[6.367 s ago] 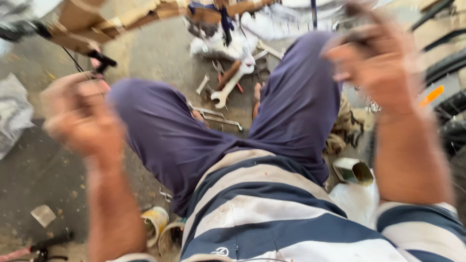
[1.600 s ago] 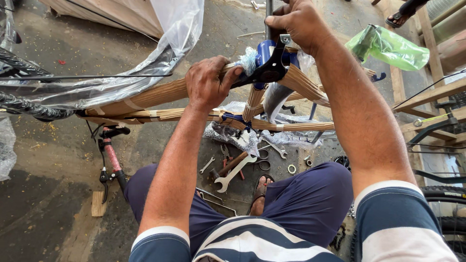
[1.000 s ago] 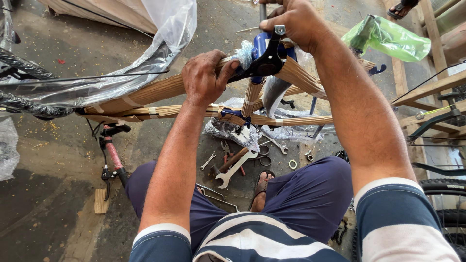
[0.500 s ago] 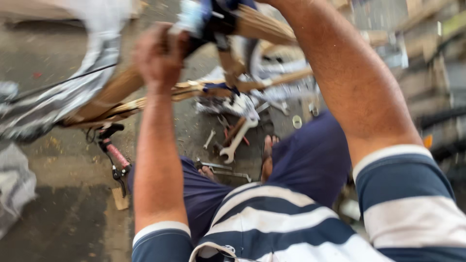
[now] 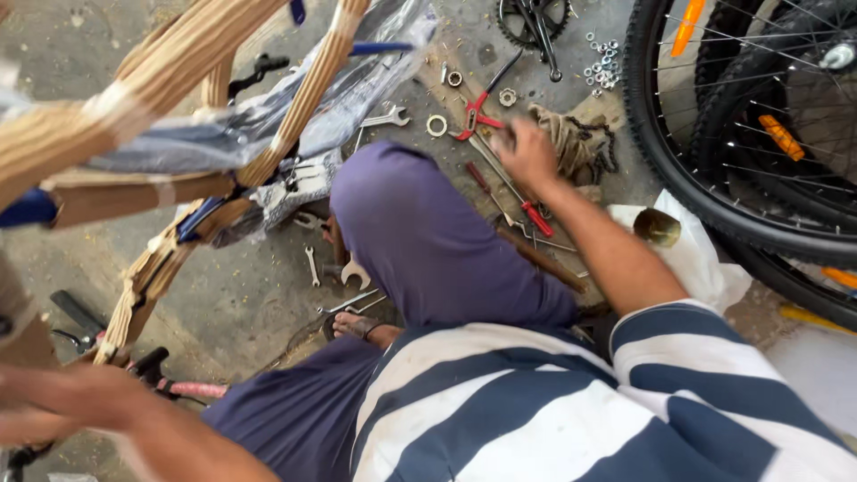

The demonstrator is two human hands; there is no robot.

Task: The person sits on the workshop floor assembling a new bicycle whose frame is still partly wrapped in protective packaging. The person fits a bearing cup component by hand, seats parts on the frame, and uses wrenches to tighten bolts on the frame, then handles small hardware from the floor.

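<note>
Seemingly right hand [image 5: 527, 152] reaching red-handled pliers [image 5: 479, 107], slim, jaws dark; blurred

Bicycle wheels [image 5: 714, 170] with orange reflectors stand at the right edge of the concrete floor [image 5: 241, 295]. A chainring with crank [image 5: 528, 20] lies at top, loose nuts [image 5: 603, 61] just beside it. A crumpled rag [image 5: 571, 143] sits between them and a brass cup [image 5: 657, 227].
</note>
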